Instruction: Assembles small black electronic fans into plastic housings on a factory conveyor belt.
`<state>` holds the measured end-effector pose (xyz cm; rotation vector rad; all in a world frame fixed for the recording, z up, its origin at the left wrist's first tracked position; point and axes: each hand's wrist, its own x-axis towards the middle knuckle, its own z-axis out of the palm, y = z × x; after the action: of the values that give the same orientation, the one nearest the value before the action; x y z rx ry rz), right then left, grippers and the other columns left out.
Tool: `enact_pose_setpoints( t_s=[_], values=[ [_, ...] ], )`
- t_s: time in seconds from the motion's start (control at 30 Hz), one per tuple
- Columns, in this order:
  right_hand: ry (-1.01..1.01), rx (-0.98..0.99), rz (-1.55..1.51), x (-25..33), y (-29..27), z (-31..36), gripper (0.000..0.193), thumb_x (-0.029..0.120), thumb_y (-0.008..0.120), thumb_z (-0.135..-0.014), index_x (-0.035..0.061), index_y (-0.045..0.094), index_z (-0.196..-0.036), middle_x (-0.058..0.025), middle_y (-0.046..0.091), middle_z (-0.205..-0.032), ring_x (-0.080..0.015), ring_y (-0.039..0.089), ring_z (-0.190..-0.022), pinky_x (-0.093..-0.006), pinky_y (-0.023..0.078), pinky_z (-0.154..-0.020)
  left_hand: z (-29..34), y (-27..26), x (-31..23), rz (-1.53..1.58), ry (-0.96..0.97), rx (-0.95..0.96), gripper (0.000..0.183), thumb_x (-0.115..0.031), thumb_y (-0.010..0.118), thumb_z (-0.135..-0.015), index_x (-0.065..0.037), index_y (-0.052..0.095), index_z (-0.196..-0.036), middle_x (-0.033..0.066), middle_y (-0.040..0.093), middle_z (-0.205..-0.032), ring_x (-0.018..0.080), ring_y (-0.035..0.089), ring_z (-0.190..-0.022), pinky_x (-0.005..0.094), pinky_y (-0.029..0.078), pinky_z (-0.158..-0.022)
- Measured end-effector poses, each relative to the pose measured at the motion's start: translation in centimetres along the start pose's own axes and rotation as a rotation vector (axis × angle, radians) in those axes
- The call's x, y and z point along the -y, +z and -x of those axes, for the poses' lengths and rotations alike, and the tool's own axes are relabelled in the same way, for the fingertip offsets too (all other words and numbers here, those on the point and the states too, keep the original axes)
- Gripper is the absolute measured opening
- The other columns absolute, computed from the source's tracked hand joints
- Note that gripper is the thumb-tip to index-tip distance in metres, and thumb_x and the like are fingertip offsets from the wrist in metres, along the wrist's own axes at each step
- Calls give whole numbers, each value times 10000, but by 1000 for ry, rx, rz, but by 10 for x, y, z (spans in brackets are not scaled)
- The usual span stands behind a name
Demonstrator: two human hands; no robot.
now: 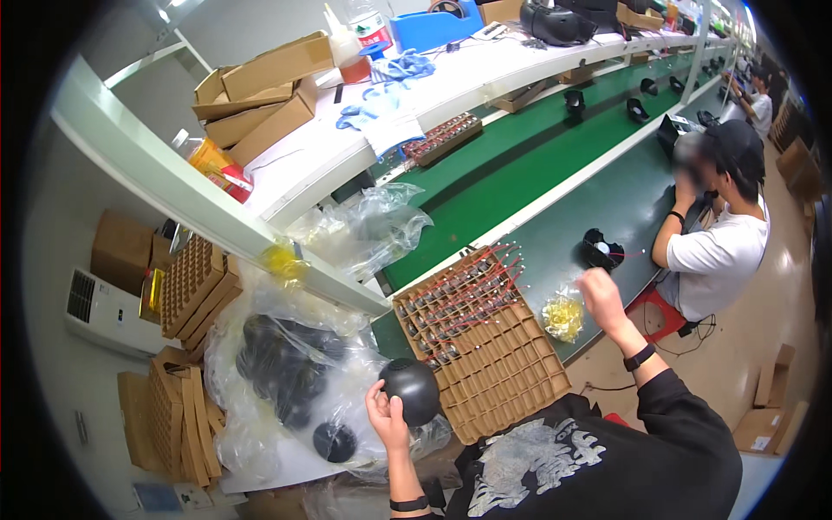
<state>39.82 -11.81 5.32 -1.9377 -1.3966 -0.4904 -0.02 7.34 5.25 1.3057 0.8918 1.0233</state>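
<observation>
My left hand point(387, 418) grips a smooth black dome-shaped shell point(411, 393), fingers and thumb on its left side. The shell is beside the left edge of a cardboard divider tray point(507, 381). Small metal parts with red wires point(459, 299) fill the tray's far cells, while its near cells hold nothing visible. My right hand point(601, 299) hovers over the dark bench with its fingers curled together; whatever they hold is hidden. Just left of it lies a pile of small yellowish clear pieces point(562, 318). Beyond that hand sits a black housing point(600, 250) with a red wire.
Plastic bags with several black shells point(286, 364) lie at the left. A green conveyor point(468, 199) runs behind the bench, below a white shelf point(303, 160). A co-worker point(719, 225) sits at the right. Stacked divider trays point(195, 290) stand at far left.
</observation>
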Motion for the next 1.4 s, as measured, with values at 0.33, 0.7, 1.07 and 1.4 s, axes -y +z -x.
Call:
enact_pose_setpoints(
  t_s=[0.33, 0.7, 1.07, 1.4],
  values=[
    [30, 960, -1, 12, 54, 73, 184, 179, 604, -772, 27, 577, -871, -142, 577, -850, -342, 590, -866, -418, 495, -743, 19, 20, -15, 238, 174, 134, 501, -311, 609, -826, 25, 424, -1148, 193, 629, -957, 228, 631, -828, 324, 500, -759],
    [-486, 855, -1076, 175, 19, -57, 940, 332, 814, -643, 57, 314, -1390, -209, 319, -1414, -367, 335, -1300, -439, 333, -1038, 27, 54, -23, 401, -202, 467, 570, -404, 560, -869, 25, 409, -1213, 171, 579, -1068, 224, 593, -949, 311, 461, -858],
    [1417, 43, -2064, 167, 76, -48, 377, 296, 553, -872, 54, 539, -1161, -117, 623, -1079, -254, 620, -959, -435, 500, -892, 30, 40, -3, 887, -1, 428, 393, -332, 323, -979, -33, 484, -782, 10, 389, -548, 118, 357, -424, 326, 372, -577],
    [-120, 620, -200, 91, 108, -5, 838, 273, 819, -563, 128, 427, -1290, -177, 443, -1228, -377, 436, -1126, -443, 369, -983, 35, -24, 4, 1314, -383, 110, 468, -457, 322, -969, -77, 431, -719, -23, 294, -496, 104, 241, -423, 297, 284, -508]
  ],
)
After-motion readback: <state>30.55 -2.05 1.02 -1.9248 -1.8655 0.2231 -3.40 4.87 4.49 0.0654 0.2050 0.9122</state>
